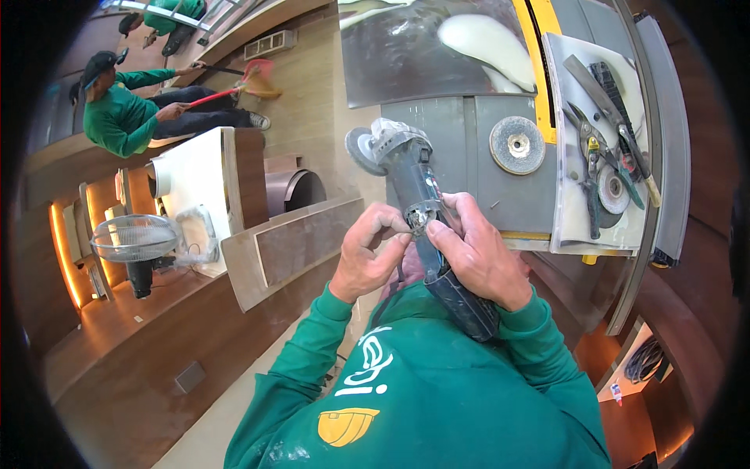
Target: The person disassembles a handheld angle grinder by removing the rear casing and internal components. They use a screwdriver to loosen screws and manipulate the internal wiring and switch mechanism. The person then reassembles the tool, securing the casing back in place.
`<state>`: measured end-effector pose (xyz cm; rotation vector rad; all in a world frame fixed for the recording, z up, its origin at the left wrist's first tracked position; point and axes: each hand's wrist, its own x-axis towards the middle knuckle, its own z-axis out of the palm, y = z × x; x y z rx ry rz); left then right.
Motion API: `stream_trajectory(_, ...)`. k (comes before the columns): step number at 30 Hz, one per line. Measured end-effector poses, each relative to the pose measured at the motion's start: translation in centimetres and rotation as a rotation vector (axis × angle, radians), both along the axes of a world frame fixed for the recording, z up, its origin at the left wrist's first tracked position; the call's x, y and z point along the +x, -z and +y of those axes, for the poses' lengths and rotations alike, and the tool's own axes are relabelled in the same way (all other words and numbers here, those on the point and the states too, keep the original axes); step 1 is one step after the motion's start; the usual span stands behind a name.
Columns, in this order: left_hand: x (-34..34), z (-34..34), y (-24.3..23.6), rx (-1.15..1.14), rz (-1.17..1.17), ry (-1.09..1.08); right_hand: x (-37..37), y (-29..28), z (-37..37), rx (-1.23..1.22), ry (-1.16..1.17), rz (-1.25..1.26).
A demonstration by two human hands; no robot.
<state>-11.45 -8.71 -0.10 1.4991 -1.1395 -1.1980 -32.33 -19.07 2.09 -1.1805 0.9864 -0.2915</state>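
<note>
A dark grey angle grinder (pixel 412 184) is held up in front of my chest, its disc end pointing away from me toward the grey table (pixel 449 133). My right hand (pixel 478 254) wraps around the grinder's body and rear grip. My left hand (pixel 369 252) pinches at an opening in the side of the body, fingertips meeting the right thumb there. A loose grinding disc (pixel 516 144) lies on the table just beyond the tool.
A white tray (pixel 570 211) at the right holds pliers (pixel 587 160), a flat blade (pixel 601 94) and another disc. A floor fan (pixel 134 241) stands at the left near wooden panels (pixel 289 246). A person in green (pixel 125 113) sits far left with a broom.
</note>
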Motion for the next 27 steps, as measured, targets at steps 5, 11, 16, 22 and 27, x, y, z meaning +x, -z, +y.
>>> stream_trajectory(5, -0.52, 0.03, -0.66, 0.005, 0.089, -0.072, 0.58, -1.14, -0.57, -0.005, -0.02, 0.058)
stream_trajectory(11, -0.06, 0.55, -0.72, 0.002, 0.044, -0.074, 0.86, -1.13, -0.27, -0.047, -0.028, 0.076)
stream_trajectory(16, 0.04, 0.69, -0.2, -0.049, 0.02, -0.052, 0.64, -0.97, -0.18, -0.05, -0.012, 0.039)
stream_trajectory(22, -0.38, 0.38, -0.2, -0.055, 0.025, -0.072, 0.47, -0.73, -0.19, -0.066, -0.005, 0.041)
stream_trajectory(27, -0.53, -0.16, -0.72, -0.066, -0.021, -0.071, 0.32, -0.5, -0.24, -0.068, -0.006, 0.047)
